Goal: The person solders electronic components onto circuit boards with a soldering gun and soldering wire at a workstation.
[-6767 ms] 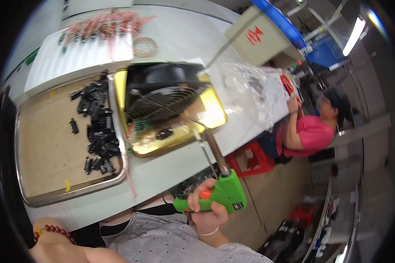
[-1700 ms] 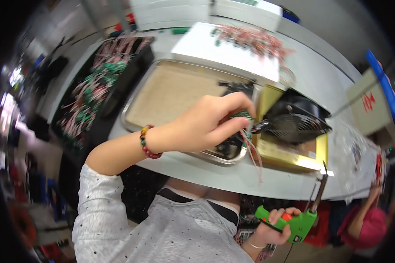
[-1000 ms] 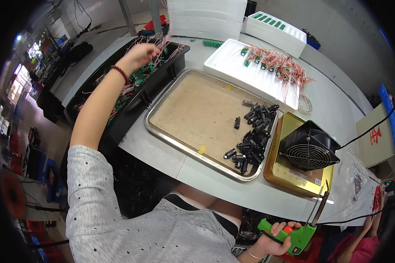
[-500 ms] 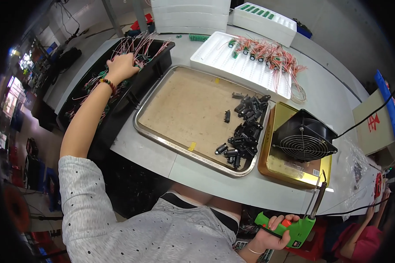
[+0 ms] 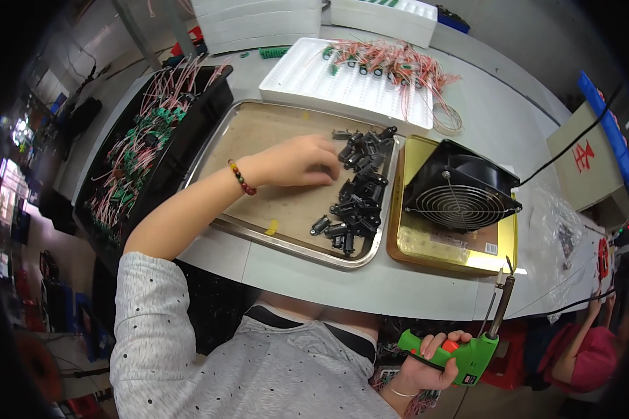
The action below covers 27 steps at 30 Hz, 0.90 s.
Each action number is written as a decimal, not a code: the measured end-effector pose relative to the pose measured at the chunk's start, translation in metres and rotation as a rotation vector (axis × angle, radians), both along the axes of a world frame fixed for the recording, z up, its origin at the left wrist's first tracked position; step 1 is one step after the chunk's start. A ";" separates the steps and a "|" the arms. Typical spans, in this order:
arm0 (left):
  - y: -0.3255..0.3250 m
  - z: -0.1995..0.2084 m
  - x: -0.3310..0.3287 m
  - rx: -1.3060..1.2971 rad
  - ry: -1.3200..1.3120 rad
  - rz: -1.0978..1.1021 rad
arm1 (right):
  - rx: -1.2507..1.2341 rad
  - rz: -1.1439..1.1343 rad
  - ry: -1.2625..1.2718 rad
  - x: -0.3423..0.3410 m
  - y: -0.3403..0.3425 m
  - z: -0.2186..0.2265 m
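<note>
The green pistol-grip soldering iron (image 5: 476,356) is outside the metal tray (image 5: 293,216), to its right and nearer to the person's body, with its metal tip pointing up. The right hand (image 5: 430,364) holds it, the fingers wrapped around the green handle near an orange-red button. The black plastic parts (image 5: 358,202) lie in a loose heap inside the tray, along its right side. Over the middle of this tray is the left hand (image 5: 309,162), just beside the heap. Its fingers are bent downward, but I cannot tell if they pinch something or touch a part, because the hand hides the space under it. A bracelet of beads (image 5: 241,178) is on this wrist.

Just to the right of the tray, a golden tin (image 5: 433,260) carries a black fan (image 5: 461,192) with a round wire guard. To the left of the tray is a long black bin (image 5: 183,164), filled with green circuit boards with pink and white wires (image 5: 136,160). Behind the tray lies a white foam tray (image 5: 293,77), and on its right part are more wired pieces (image 5: 412,66). All these stand on the pale desk (image 5: 356,285). Well to the right of the tray, a co-worker in dark pink (image 5: 580,356) is partly visible.
</note>
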<state>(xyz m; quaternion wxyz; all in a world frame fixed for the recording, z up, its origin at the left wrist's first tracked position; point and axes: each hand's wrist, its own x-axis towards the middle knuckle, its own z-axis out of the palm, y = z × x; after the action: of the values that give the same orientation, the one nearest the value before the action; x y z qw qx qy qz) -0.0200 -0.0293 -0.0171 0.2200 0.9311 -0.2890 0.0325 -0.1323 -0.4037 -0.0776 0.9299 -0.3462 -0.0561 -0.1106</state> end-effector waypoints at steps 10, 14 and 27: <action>-0.007 -0.011 -0.014 -0.221 0.028 0.202 | 0.031 0.013 -0.023 0.006 0.004 0.005; -0.005 0.004 -0.023 -0.061 -0.034 0.221 | 0.020 0.000 -0.002 0.009 0.006 0.004; -0.001 -0.018 -0.030 -0.126 -0.182 0.544 | -0.071 -0.103 -0.008 0.013 0.007 0.005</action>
<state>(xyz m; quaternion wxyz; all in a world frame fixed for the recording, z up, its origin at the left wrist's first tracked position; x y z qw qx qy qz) -0.0501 -0.0303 -0.0348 0.2336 0.9522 -0.0446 0.1917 -0.1188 -0.3965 -0.0721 0.9099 -0.3808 -0.0457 -0.1578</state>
